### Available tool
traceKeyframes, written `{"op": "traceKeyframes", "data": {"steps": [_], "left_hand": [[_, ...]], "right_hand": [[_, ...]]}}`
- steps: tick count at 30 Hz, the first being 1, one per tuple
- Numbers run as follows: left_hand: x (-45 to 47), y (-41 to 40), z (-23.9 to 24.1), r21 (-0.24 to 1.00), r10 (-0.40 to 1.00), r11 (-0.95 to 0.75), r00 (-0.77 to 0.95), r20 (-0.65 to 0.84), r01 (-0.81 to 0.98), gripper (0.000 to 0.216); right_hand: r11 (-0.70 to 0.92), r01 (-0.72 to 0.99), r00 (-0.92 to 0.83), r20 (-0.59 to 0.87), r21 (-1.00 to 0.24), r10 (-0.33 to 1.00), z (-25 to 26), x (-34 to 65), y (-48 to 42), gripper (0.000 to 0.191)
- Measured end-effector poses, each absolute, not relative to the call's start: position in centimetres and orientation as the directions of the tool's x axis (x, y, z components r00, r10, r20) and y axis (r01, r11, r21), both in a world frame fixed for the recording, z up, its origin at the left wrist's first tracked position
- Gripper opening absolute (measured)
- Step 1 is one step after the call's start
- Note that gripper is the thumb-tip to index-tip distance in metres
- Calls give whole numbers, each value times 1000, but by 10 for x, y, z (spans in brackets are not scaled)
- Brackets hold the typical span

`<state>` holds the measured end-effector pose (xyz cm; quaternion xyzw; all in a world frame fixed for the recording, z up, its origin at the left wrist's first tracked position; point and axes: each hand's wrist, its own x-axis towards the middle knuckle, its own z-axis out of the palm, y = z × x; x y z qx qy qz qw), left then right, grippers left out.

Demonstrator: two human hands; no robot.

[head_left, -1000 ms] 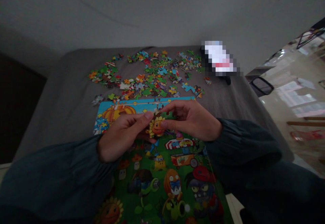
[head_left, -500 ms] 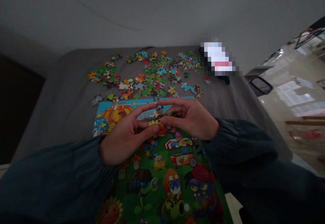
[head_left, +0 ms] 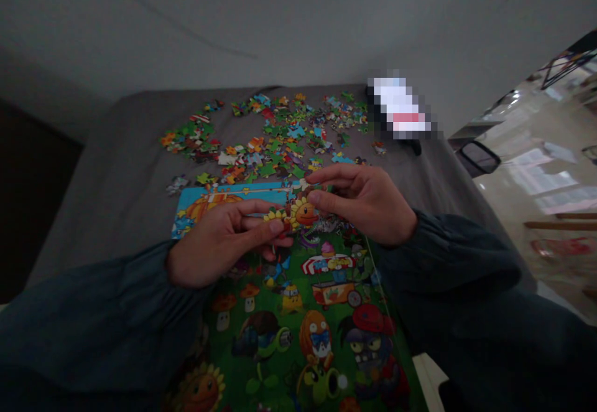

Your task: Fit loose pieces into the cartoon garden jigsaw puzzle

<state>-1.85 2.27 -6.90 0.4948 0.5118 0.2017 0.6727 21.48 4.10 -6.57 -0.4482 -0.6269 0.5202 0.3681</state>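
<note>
1. Left hand [head_left: 219, 244]: fingers pinched on the left edge of the sunflower puzzle piece [head_left: 298, 214], held just above the upper part of the picture board [head_left: 298, 331].
2. Right hand [head_left: 368, 203]: thumb and fingertips closed narrowly on the right edge of the same piece; the two hands nearly meet over the board.
3. Sunflower puzzle piece: small, orange face with yellow petals, lifted clear of the board.
4. Picture board: colourful cartoon print, lying flat on the grey surface [head_left: 116, 175], nearest the person.
5. Loose puzzle pieces [head_left: 275, 132]: scattered on the grey surface beyond the board's far edge.
6. Dark sleeves [head_left: 93, 318]: cover both forearms beside the board.
</note>
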Motion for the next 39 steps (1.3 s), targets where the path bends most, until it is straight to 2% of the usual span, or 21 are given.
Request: {"op": "traceKeyframes", "data": {"steps": [5, 10, 17, 26, 33, 39], "left_hand": [[-17, 22, -63, 882, 744, 383, 474, -471, 277, 36], [-18, 21, -65, 889, 746, 371, 484, -458, 268, 29], [-19, 21, -68, 881, 741, 365, 479, -471, 302, 36], [-15, 20, -66, 912, 770, 350, 488, -411, 216, 31], [-18, 20, -67, 914, 770, 319, 493, -405, 252, 29], [-19, 21, -68, 902, 755, 358, 493, -433, 242, 29]], "right_hand": [[83, 216, -347, 3, -973, 938, -67, 212, 39, 26], [72, 178, -360, 3, -981, 933, -67, 209, 38, 23], [85, 144, -353, 29, -986, 935, -67, 204, 35, 18], [70, 127, -380, 17, -989, 925, -68, 207, 37, 20], [25, 89, -401, -13, -996, 916, -70, 209, 38, 20], [45, 102, -394, 1, -994, 919, -67, 209, 37, 20]]}}
